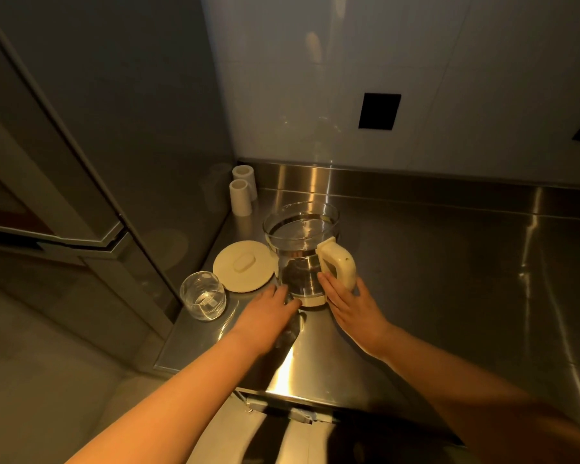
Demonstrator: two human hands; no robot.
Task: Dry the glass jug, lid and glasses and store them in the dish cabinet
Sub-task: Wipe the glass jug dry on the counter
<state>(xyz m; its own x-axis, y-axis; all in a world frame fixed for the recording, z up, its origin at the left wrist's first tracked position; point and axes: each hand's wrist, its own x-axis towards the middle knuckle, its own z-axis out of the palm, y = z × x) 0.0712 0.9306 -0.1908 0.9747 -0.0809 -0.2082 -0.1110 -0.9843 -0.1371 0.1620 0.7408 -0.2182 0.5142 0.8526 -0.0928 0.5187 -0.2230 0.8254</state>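
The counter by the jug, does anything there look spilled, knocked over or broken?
Nothing stands out. The glass jug stands upright between the hands, its lid lies flat beside it, and the glass is upright near the counter's edge. No spill or damage shows.

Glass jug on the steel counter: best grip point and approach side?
Grip the cream handle on the glass jug. It juts toward the person's right, beside the right hand, so come from that side. The body is smooth glass and the jug stands upright, mouth open.
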